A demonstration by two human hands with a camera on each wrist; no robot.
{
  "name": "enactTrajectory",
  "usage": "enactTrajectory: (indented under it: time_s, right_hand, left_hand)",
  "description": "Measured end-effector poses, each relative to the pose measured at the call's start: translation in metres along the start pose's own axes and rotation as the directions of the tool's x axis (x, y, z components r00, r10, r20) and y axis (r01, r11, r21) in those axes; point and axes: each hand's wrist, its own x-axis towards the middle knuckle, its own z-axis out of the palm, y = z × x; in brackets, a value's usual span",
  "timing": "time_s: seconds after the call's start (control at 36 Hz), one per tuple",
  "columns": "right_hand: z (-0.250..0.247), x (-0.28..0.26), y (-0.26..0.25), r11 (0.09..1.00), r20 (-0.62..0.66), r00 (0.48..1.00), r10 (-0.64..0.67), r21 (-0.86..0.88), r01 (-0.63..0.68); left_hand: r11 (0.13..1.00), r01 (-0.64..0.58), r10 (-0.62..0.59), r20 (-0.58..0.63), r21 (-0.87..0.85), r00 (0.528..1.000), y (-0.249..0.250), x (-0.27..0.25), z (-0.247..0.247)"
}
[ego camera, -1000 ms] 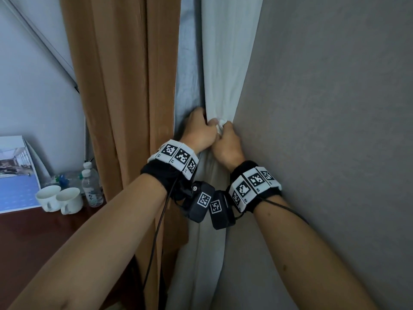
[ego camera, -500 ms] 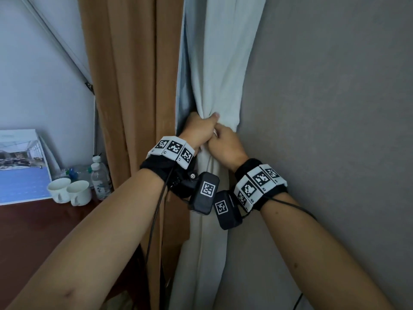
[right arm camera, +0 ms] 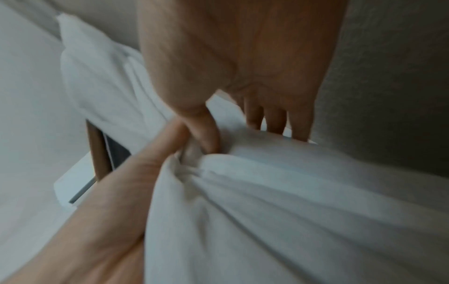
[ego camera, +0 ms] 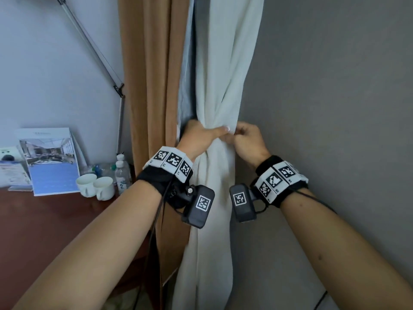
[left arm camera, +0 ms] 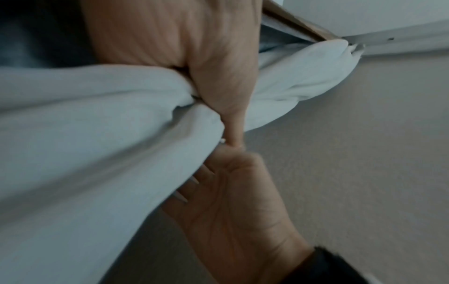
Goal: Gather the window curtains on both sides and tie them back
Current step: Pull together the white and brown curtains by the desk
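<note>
A white curtain (ego camera: 225, 70) hangs bunched against the grey wall, with a tan curtain (ego camera: 152, 86) to its left. My left hand (ego camera: 201, 136) wraps around the gathered white fabric from the left, thumb lying across the front. My right hand (ego camera: 248, 139) grips the same bunch from the right, fingers curled into the folds. In the left wrist view the left hand (left arm camera: 218, 92) squeezes the white curtain (left arm camera: 97, 134). In the right wrist view the right hand (right arm camera: 218, 124) pinches the white curtain (right arm camera: 291, 192) where the folds meet. I cannot make out a tie-back.
A dark wooden table (ego camera: 40, 231) stands at the left with two white cups (ego camera: 96, 187), small water bottles (ego camera: 122, 173) and a leaning brochure (ego camera: 51, 162). A metal rod (ego camera: 93, 48) slants across the left wall. The grey wall (ego camera: 335, 108) closes the right side.
Both hands have stayed on the white curtain. The right hand has shifted out to the right, so the hands now sit either side of the bunch. The view has swung right.
</note>
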Motion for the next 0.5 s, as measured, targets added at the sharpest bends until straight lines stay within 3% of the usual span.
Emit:
enactTrajectory:
  time_s: [0.17,0.25,0.31,0.36,0.5]
  right_hand:
    - [0.024,-0.017,0.002,0.939,-0.204,0.95,-0.237,-0.3,0.17]
    - [0.033,-0.026,-0.005,0.911,-0.132,0.949,-0.285,-0.344,0.226]
    - [0.039,-0.028,-0.006,0.899,-0.062,0.966,-0.251,-0.385,0.209]
    - [0.042,-0.025,-0.003,0.88,-0.015,0.978,-0.209,-0.439,0.181]
    - [0.036,-0.027,-0.01,0.918,0.161,0.987,-0.006,-0.39,0.069]
  left_hand:
    - [1.0,0.01,-0.012,-0.113,-0.021,0.994,-0.007,0.0,-0.011]
    - [0.989,0.033,-0.044,-0.079,-0.141,0.996,-0.003,-0.004,-0.016]
    - [0.97,0.068,-0.071,-0.004,-0.232,0.997,-0.001,-0.009,-0.017]
    - [0.982,0.041,-0.04,0.008,-0.182,0.999,-0.002,-0.013,-0.015]
    - [1.0,-0.013,0.009,-0.199,-0.017,0.98,-0.007,-0.009,-0.029]
